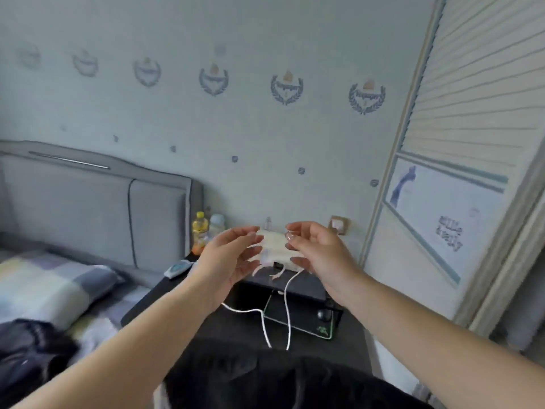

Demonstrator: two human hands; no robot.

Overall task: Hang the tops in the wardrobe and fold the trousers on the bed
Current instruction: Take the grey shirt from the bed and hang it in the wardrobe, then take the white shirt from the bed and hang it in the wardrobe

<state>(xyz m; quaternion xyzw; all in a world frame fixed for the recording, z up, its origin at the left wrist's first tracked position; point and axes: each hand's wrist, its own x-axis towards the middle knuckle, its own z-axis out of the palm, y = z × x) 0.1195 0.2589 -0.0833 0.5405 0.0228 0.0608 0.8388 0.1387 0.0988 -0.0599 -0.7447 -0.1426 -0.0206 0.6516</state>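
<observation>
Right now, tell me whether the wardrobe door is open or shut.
Shut, as far as shows: the slatted wardrobe door covers the front, with no clothes or rail visible.

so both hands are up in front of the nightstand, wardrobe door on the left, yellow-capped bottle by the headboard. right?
Not quite: in the head view the wardrobe door is on the right, not the left. Both the left hand and right hand are raised before the nightstand, yellow-capped bottle by the headboard.

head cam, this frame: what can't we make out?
- Pale cloth item, head view: what it is, blurred and half covered by the left hand and right hand; each hand's grip unclear.
- Dark garment on the bed: type, blurred and cut by the left edge.
- Wardrobe door: shut, hiding the inside.
- Bottles by the headboard: labels too small.
</observation>
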